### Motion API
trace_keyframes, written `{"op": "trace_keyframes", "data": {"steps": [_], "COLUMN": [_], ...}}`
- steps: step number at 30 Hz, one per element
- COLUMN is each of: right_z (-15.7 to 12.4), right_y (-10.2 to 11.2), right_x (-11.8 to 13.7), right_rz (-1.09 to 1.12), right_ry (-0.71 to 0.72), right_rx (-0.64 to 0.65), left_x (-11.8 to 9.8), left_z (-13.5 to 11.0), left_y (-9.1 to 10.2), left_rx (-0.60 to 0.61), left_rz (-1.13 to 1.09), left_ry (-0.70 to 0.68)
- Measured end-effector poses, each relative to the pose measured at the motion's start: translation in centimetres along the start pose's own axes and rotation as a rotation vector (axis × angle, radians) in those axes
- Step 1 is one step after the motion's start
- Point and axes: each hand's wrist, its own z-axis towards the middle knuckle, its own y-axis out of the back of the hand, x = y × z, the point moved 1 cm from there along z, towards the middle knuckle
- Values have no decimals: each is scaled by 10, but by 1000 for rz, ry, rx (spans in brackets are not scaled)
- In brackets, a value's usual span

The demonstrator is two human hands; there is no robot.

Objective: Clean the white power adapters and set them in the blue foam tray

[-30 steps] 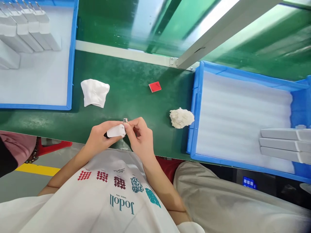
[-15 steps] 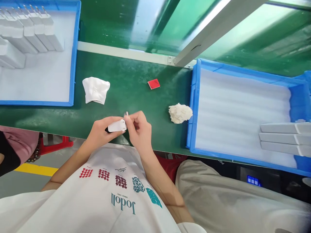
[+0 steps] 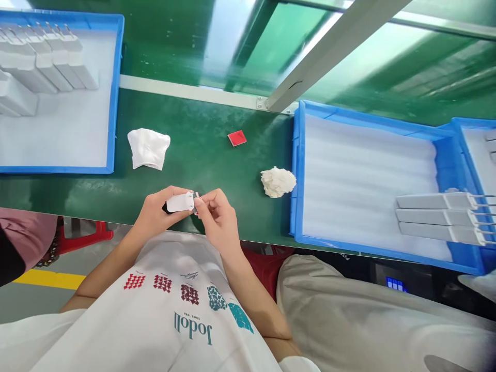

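Observation:
My left hand [image 3: 157, 211] is wrapped round a small white charger plug [image 3: 179, 202], held level over the near edge of the green table [image 3: 201, 155]. My right hand [image 3: 217, 217] is closed in a pinch at the plug's right end, where its metal prongs stick out. Both hands sit close together just above my white printed shirt.
A folded white cloth [image 3: 148, 148], a small red square [image 3: 236, 138] and a crumpled off-white wad [image 3: 278, 182] lie on the table. A blue tray [image 3: 115, 93] at the left holds rows of white plugs [image 3: 46, 57]. A blue foam-lined tray [image 3: 296, 170] at the right holds three white plugs [image 3: 434, 217].
My hands stay together on the plug with only slight finger shifts at its prong end. The view has swung a little to the right, showing more of the right tray.

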Motion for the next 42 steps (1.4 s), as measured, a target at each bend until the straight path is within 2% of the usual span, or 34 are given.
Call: {"op": "trace_keyframes", "data": {"steps": [4, 9, 13, 16, 22, 25, 28, 30, 35, 38, 40, 42], "right_z": [14, 7, 2, 5, 27, 14, -5, -9, 22, 36, 30, 15], "right_y": [-3, 1, 1, -2, 3, 10, 12, 9, -5, -6, -1, 5], "right_x": [3, 6, 7, 3, -10, -8, -1, 3, 1, -6, -8, -8], "right_rz": [-60, -149, -176, -194, -61, 0, -45, -82, -114, -49, 27, 48], "right_ry": [62, 95, 143, 144, 104, 49, 50, 68, 140, 127, 88, 60], "right_rx": [-12, -17, -45, -62, -138, -97, 1, 16, -22, -75, -124, -98], "left_x": [0, -1, -1, -1, 0, -1, -1, -1, 2, 1, 0, -1], "left_z": [0, 0, 0, 0, -1, -1, 0, 1, 1, 0, -2, -3], "left_y": [0, 0, 0, 0, 0, 0, -1, -1, -1, -1, -1, -2], "left_rx": [-17, 30, -5, 29, -2, 7, 6, 9, 7, -2, 1, 8], "left_rz": [38, 23, 56, 59, 119, 97, 66, 43, 44, 81, 86, 69], "left_ry": [-3, 3, 3, -5, 3, 5, 22, 21, -14, -3, 12, 26]}}
